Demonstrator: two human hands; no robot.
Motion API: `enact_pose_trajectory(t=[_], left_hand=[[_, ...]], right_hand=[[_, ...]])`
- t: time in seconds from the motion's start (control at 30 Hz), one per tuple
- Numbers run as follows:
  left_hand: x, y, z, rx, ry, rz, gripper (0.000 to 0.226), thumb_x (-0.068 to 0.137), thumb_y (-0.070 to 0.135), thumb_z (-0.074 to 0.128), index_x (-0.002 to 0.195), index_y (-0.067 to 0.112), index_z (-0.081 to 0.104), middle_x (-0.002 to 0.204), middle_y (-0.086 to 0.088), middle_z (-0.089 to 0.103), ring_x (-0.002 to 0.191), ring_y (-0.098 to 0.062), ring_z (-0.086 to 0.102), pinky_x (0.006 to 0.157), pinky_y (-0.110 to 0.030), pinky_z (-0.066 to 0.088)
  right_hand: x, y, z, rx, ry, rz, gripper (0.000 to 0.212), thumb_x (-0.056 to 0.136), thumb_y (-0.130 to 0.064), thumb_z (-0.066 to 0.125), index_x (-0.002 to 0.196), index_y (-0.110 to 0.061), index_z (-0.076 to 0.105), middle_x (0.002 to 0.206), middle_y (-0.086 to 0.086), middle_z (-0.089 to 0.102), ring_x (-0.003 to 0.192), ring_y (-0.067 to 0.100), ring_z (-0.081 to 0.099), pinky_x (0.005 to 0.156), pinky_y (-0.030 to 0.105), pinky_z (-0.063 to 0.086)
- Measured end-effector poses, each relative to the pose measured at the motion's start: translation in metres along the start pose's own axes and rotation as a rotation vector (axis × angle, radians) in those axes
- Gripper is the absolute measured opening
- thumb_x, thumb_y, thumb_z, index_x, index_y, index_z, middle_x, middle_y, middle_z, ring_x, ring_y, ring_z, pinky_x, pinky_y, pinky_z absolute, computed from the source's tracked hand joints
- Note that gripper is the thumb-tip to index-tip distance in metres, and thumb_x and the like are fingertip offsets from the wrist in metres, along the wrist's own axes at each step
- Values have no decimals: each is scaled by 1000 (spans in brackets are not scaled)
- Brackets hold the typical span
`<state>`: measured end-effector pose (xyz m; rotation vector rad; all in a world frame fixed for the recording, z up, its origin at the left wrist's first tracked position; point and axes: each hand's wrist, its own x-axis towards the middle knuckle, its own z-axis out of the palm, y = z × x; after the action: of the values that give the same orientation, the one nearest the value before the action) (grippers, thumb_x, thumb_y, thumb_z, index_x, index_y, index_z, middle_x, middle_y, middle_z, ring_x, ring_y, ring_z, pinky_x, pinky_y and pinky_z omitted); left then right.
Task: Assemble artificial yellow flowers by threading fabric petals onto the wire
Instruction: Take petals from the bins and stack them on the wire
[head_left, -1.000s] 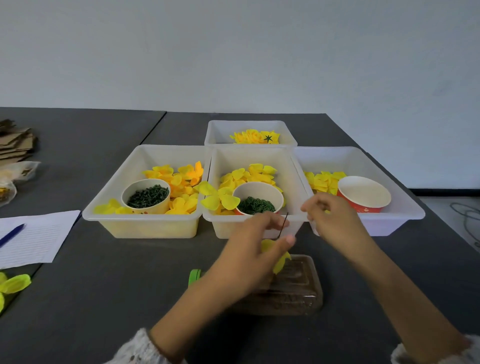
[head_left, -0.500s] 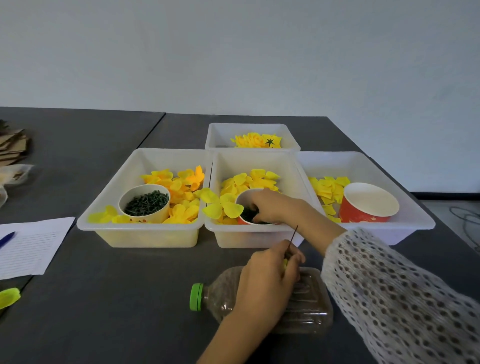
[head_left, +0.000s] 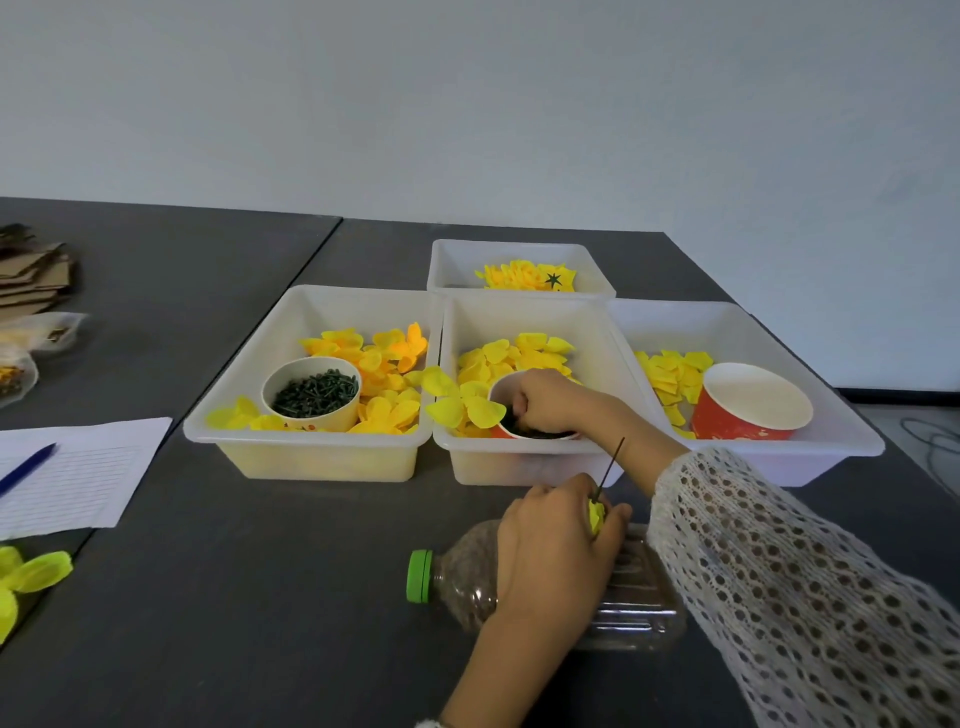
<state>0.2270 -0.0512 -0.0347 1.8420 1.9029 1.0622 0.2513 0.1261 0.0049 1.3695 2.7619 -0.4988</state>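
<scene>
The dark worktop (head_left: 260, 597) carried the middle tray (head_left: 524, 462); in front of it, the left hand (head_left: 556, 551) pinched wire (head_left: 610, 467) and petal (head_left: 595, 515) steady; the right hand (head_left: 550, 400), fingers curled, dug inside the tray's cup (head_left: 501, 395) for a part.

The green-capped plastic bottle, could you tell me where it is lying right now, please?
In the head view the plastic bottle lies on its side on the dark table, just in front of the middle bin, partly under the left hand.

Three trays (head_left: 322, 457) are set side by side on the surface (head_left: 260, 597), a fourth tray (head_left: 519, 254) behind the middle one; a bottle (head_left: 457, 577) is laid before them, paper (head_left: 78, 473) at the left.
</scene>
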Motion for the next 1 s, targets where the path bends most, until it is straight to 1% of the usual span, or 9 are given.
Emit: enact_pose_trajectory(t=[0.07, 0.13, 0.27, 0.4, 0.5, 0.6, 0.7, 0.8, 1.0], left_hand=[[0, 1, 0, 4, -2, 1, 28, 91, 58, 50, 84, 31, 51, 83, 8, 63, 83, -14, 55, 67, -32, 34], [0, 1, 0, 16, -5, 6, 28, 92, 57, 49, 86, 30, 53, 84, 8, 64, 84, -14, 56, 68, -32, 36], [1, 2, 0, 33, -26, -1, 28, 93, 57, 49, 90, 30, 56, 88, 6, 66, 87, -16, 58, 73, -35, 44], [1, 2, 1, 36, -36, -10, 29, 93, 58, 49, 91, 30, 56, 89, 7, 66, 85, -14, 58, 74, -35, 47], [2, 1, 2, 38, -28, -15, 29, 93, 57, 50, 93, 30, 58, 89, 7, 67, 85, -13, 59, 74, -35, 48], [2, 2, 2, 49, -41, -22, 29, 93, 57, 51, 94, 29, 59, 89, 7, 66, 86, -13, 60, 76, -36, 51], [2, 3, 1, 49, -41, -29, 27, 92, 56, 52, 91, 30, 56, 89, 6, 66, 85, -14, 60, 74, -36, 51], [2, 3, 0, 56, -33, -26, 27, 92, 55, 52, 88, 29, 54, 89, 4, 67, 86, -16, 61, 74, -39, 51], [1, 4, 0, 55, -19, -17, 26, 93, 54, 53, 89, 28, 54, 90, 4, 67, 86, -18, 61, 74, -37, 50]], right_hand=[[3, 3, 3, 41, 39, 72, 17, 85, -1, 58, 89, -12, 70, 97, 10, 68, 96, 28, 60, 76, 32, 48], [4, 6, 2, 120, 78, 107, 11, 82, -2, 66, 91, -9, 66, 103, 11, 67, 100, 26, 59, 79, 30, 46], [-14, 3, -20, 441, 194, 93, 17, 86, 5, 58, 79, -10, 60, 79, 6, 59, 78, 22, 54, 65, 24, 43], [-57, 2, -49, 833, 267, 54, 16, 90, 7, 55, 84, -8, 56, 65, 6, 54, 58, 16, 51, 51, 21, 38], [-92, 6, -63, 1112, 213, 8, 14, 93, 5, 54, 86, -8, 54, 63, 5, 53, 54, 14, 49, 53, 23, 36], [-123, 9, -67, 1250, 99, -10, 11, 90, 0, 56, 84, -9, 53, 64, 2, 50, 54, 12, 46, 49, 19, 33], [-143, 11, -63, 1308, 1, -13, 8, 81, -9, 60, 82, -9, 52, 67, 3, 49, 54, 11, 42, 48, 17, 31], [-152, 11, -56, 1379, -44, 1, 7, 80, -10, 59, 81, -9, 52, 69, 2, 52, 52, 9, 41, 47, 16, 30], [-150, 2, -38, 1459, -57, 13, 5, 82, -10, 58, 80, -7, 54, 73, 5, 55, 49, 6, 42, 45, 15, 32]])
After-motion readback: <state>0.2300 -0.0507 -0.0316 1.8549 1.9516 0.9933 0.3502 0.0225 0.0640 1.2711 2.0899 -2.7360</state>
